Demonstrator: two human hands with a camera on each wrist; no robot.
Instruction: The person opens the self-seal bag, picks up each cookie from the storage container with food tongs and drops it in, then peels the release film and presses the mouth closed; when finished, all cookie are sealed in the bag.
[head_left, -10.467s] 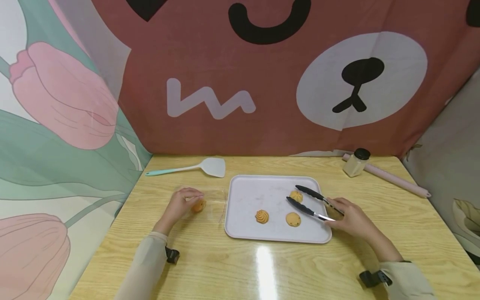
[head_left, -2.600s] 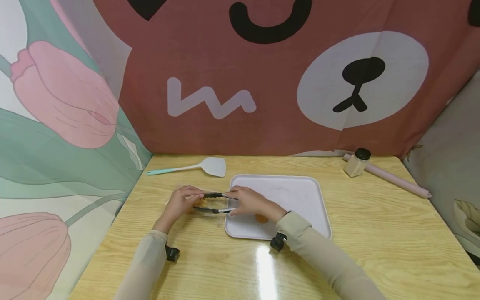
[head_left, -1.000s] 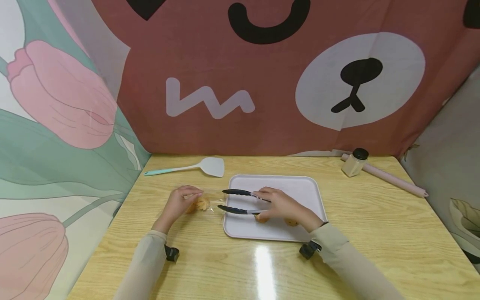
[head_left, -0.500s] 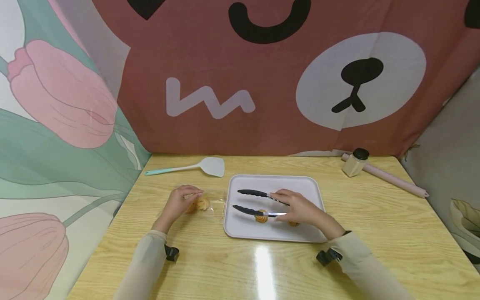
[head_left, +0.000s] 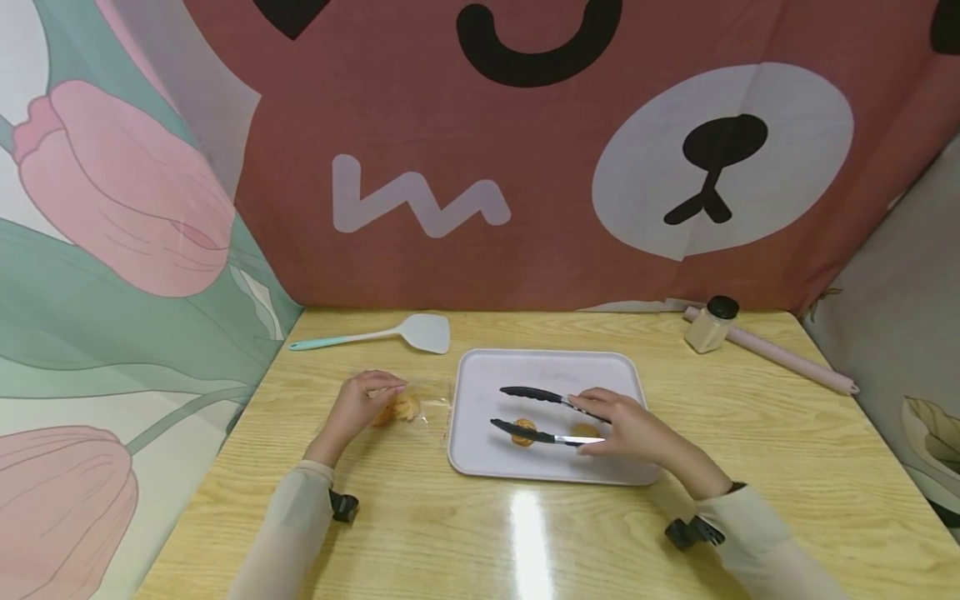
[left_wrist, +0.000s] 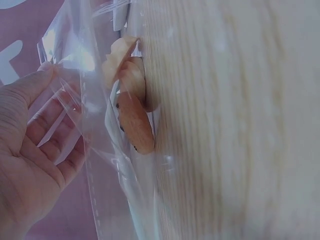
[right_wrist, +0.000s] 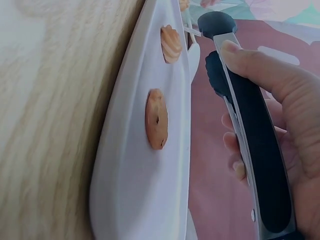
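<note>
My left hand (head_left: 363, 408) pinches the edge of a clear plastic bag (head_left: 433, 402) lying on its side left of the tray. Several cookies (left_wrist: 134, 120) are inside it, one round and dotted, at least one ridged. My right hand (head_left: 626, 429) grips black-tipped metal tongs (right_wrist: 260, 150), their arms spread with nothing between them, above the pale tray (head_left: 480, 375). Beneath the tongs sit a swirled cookie (right_wrist: 171, 45) and a flat round cookie (right_wrist: 157, 120) with dark specks. In the head view the tongs and right hand partly cover both.
A spatula (head_left: 426, 333) with a mint handle lies behind the bag. At the back right, a black-lidded jar (head_left: 708, 329) stands beside a pink rolling pin (head_left: 795, 363). A fabric backdrop (head_left: 420, 267) rises behind the table.
The ridged cookie from the tray's far right is now in the bag. Over the last second my right hand has drawn the spread tongs rightward from the bag; my left hand stays put.
</note>
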